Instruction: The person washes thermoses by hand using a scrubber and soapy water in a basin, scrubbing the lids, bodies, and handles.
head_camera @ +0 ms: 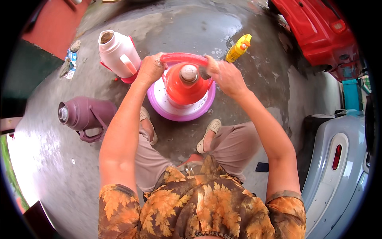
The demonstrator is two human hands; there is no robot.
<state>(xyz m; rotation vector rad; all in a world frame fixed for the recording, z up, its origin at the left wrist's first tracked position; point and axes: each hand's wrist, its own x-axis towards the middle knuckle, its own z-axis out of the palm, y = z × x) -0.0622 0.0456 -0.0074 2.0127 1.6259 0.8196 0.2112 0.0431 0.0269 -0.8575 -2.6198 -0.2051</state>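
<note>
A red thermos flask (pixel 186 85) with a pale stopper stands in a round purple basin (pixel 181 117) of white, sudsy water. Its red carrying handle (pixel 185 57) is raised above the neck. My left hand (pixel 151 68) grips the handle's left end. At the right end is my right hand (pixel 225 74), blurred, with a small grey pad (pixel 204 72) under its fingers against the handle. The pad's exact kind is unclear. Beyond my left hand is a pale pink thermos flask (pixel 118 56) with a brown plug in its mouth.
A purple thermos flask (pixel 89 115) is left of my left forearm. A yellow squeeze bottle (pixel 238 48) stands beyond my right hand on the wet concrete floor. A red vehicle (pixel 316 30) and a light blue one (pixel 325 173) flank the right. A dark flat object (pixel 262 167) lies near my right elbow.
</note>
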